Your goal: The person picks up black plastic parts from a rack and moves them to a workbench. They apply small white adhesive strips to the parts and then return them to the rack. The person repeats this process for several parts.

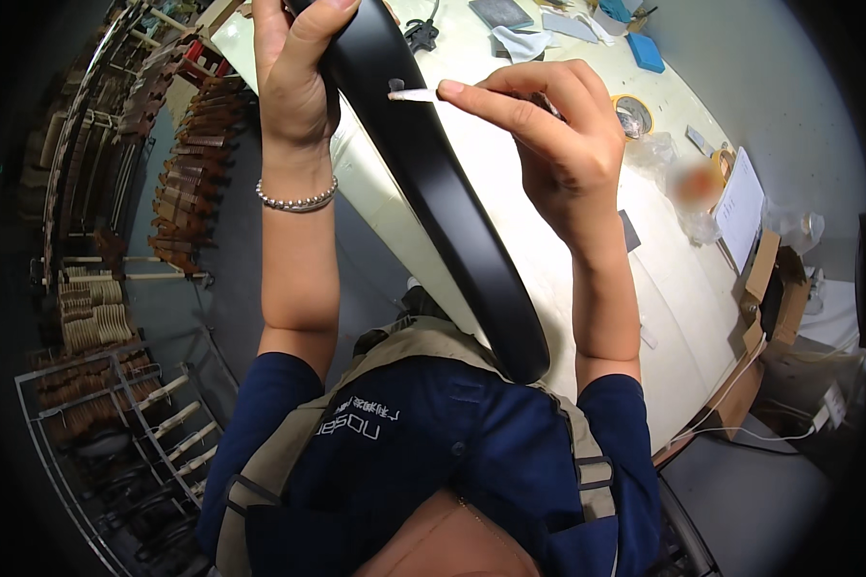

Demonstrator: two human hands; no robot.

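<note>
Head view: fingers (498, 104) of the right hand (575, 144) pinch a slim white stick (418, 95), its tip at the face of a long black panel (452, 212); the left hand (296, 77) grasps that panel's upper part. Beyond, the pale tabletop (510, 216) carries a blue block (646, 52).

pale grey wall (751, 87) on the right, running beside a long white-topped table (693, 337). floor (226, 279) is dark grey, shows left of the table. far left: metal rack (176, 420) with pale rods, brown wooden pieces (197, 163) in dense rows beyond it. light brightest mid-tabletop, dimmer over floor and rack. wall darkens toward right edge of view.
</note>
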